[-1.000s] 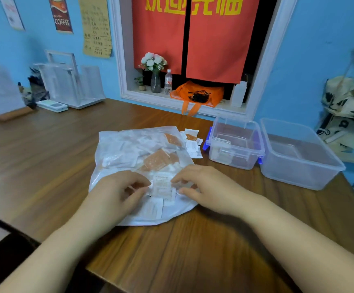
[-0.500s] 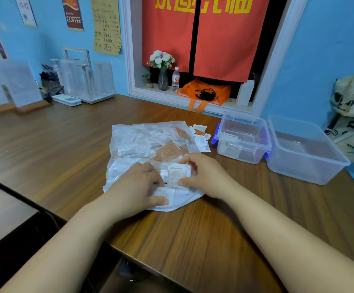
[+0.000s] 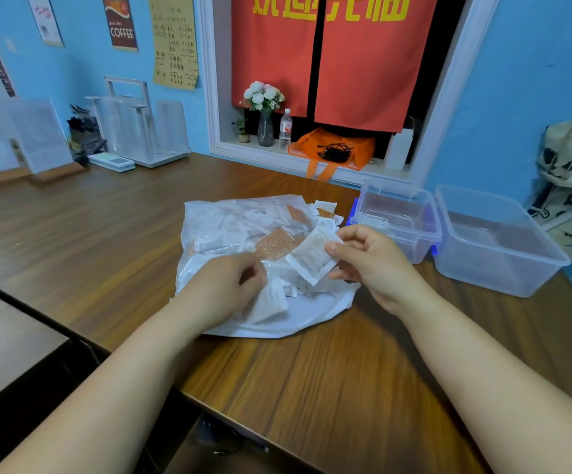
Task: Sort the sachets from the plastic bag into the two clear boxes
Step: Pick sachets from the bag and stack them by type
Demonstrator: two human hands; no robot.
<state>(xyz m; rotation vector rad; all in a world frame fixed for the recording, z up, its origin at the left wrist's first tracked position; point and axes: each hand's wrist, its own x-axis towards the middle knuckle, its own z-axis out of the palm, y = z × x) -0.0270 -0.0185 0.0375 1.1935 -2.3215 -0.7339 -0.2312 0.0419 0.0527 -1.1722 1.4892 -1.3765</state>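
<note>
A clear plastic bag [image 3: 216,227] full of white and orange sachets lies flat on the wooden table. My right hand [image 3: 370,265] pinches a white sachet [image 3: 312,256] and holds it lifted above the bag's right side. My left hand [image 3: 223,289] rests on the bag's near part with its fingers curled over another white sachet [image 3: 271,301]. To the right stand two clear boxes: a smaller one with blue latches [image 3: 424,230] and a larger one [image 3: 503,278]. A few loose sachets [image 3: 325,208] lie at the bag's far right corner.
The wooden table [image 3: 312,378] has its front edge close to me. At the back left stand an acrylic rack [image 3: 137,124] and display stands. A window ledge behind holds a flower vase [image 3: 264,128], a bottle [image 3: 285,130] and an orange bag [image 3: 332,148].
My right hand has lifted a white sachet off the bag and moved it up and to the right. My left hand stays on the bag.
</note>
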